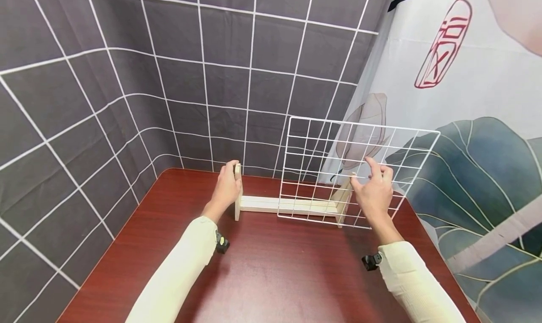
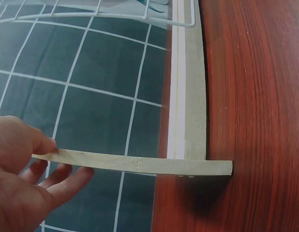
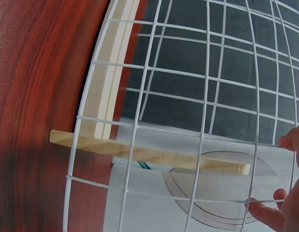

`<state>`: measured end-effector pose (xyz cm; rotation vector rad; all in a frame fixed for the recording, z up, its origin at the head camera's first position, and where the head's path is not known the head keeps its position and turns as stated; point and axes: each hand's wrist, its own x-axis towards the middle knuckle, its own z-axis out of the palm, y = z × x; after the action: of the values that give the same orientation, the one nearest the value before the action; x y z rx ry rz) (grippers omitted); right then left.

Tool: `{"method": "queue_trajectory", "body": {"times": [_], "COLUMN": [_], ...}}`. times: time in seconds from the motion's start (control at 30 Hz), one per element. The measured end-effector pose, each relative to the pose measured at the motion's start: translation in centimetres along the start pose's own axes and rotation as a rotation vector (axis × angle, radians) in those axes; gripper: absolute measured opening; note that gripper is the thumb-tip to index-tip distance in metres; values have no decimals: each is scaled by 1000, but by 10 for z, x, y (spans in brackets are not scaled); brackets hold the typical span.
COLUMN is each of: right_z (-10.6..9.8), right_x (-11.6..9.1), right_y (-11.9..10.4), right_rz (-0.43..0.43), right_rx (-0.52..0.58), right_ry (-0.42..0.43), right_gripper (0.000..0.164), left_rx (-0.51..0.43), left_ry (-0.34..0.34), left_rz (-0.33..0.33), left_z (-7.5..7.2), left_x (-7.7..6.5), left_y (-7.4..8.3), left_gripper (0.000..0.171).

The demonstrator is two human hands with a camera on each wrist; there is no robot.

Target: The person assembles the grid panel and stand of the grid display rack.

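Note:
A pale wooden stand, with a long low board (image 1: 258, 203) between two upright end boards, rests on the table. My left hand (image 1: 226, 186) pinches the top of the left end board (image 2: 140, 164), thumb on one face and fingers on the other. With my right hand (image 1: 374, 191) I hold a white wire grid panel (image 1: 364, 124), the fingers at its wires. The panel is tilted up in front of the stand's right part and overlaps the right end board (image 3: 169, 158), which shows through the mesh in the right wrist view.
The stand and panel are on a reddish-brown wooden table (image 1: 271, 266). Behind and left hangs a dark grey cloth (image 1: 224, 36) with white grid lines. A white curtain (image 1: 406, 78) with leaf prints hangs at the right. Each wrist wears a small black camera (image 1: 370, 262).

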<state>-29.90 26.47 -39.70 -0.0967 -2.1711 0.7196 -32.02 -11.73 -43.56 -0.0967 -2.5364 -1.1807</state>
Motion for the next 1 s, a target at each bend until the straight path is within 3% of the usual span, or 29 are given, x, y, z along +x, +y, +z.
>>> {"method": "queue_trajectory", "body": {"times": [0.47,1.0], "right_z": [-3,-2], "right_x": [1,-1], "right_y": [4,2], "right_rz": [27,27], "right_rx": [-8,-17], "right_ry": [-10,-11], "right_gripper": [63,64], "left_rx": [-13,-34], "left_ry": [-8,-33], "left_rz": [40,44], "left_z": [10,18], "left_x": [-3,-6], "left_y": [9,18], "left_gripper": [58,60]}}
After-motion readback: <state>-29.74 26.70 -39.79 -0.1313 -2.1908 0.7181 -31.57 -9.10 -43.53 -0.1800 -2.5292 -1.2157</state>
